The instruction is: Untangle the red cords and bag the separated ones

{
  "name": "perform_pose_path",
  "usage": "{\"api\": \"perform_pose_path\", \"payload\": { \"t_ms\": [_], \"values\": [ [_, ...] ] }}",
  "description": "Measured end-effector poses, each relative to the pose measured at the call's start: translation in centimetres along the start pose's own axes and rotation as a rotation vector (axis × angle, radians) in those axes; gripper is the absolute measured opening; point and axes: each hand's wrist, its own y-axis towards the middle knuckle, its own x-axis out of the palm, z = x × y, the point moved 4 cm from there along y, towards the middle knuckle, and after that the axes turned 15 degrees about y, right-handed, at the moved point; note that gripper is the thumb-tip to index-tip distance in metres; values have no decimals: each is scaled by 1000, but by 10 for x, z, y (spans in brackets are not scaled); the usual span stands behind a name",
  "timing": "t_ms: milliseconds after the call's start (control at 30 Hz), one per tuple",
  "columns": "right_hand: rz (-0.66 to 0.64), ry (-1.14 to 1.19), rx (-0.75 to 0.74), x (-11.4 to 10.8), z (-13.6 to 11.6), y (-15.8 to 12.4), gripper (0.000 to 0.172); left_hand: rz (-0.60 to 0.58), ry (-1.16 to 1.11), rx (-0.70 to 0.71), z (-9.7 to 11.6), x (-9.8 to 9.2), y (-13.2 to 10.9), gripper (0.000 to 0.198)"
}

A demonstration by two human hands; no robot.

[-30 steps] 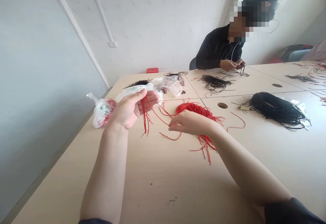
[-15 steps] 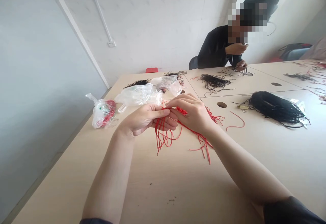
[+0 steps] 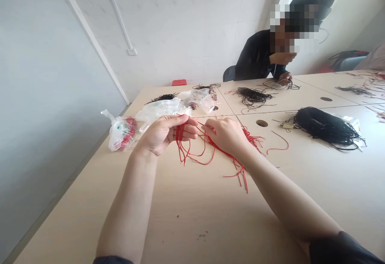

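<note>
Left grip [image 3: 164, 134]: thumb clamped over a small bunch of red cords [image 3: 180, 136], palm partly open, the lower ends hanging loose beneath the fingers. Right grip [image 3: 224, 134]: just right of the left, thumb and forefinger drawn together beside a red strand; whether the strand is pinched cannot be told.

Red cord pile [image 3: 254, 139]: behind and under the right grip, partly hidden by it, loose ends trailing toward both grips across the counter [image 3: 180, 204].

Clear knotted bag [image 3: 113, 136]: left of the left grip; red contents, some green. White plastic bag [image 3: 159, 108]: just beyond the left grip, crumpled; contents not legible. Second clear bag [image 3: 204, 100]: farther beyond, between the two grips; contents indistinct.

Single red cord [image 3: 281, 147]: right of the right grip, curved, lying apart. Black cord coil [image 3: 325, 125]: farther right, a gold-coloured clip [image 3: 288, 127] at its near-left edge. Black cord heap [image 3: 252, 96]: beyond the right grip. Co-worker [image 3: 254, 57]: seated farther beyond, black sleeves, one hand at dark cords.
</note>
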Motion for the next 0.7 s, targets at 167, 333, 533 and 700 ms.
{"api": "perform_pose_path", "payload": {
  "t_ms": [167, 333, 533, 700],
  "values": [
    [-113, -158, 114, 14, 15, 4, 30, 26, 16, 43, 4, -10, -3, 21],
    [-208, -128, 183, 18, 16, 5, 28, 2, 18, 44, 3, -11, -2, 22],
    [-347, -162, 318, 23, 21, 5, 24, -37, 52, 58, 6, -8, -3, 25],
    [-446, -146, 321, 34, 26, 3, 20, 6, -28, 99, 8, -8, -2, 22]
  ]
}}
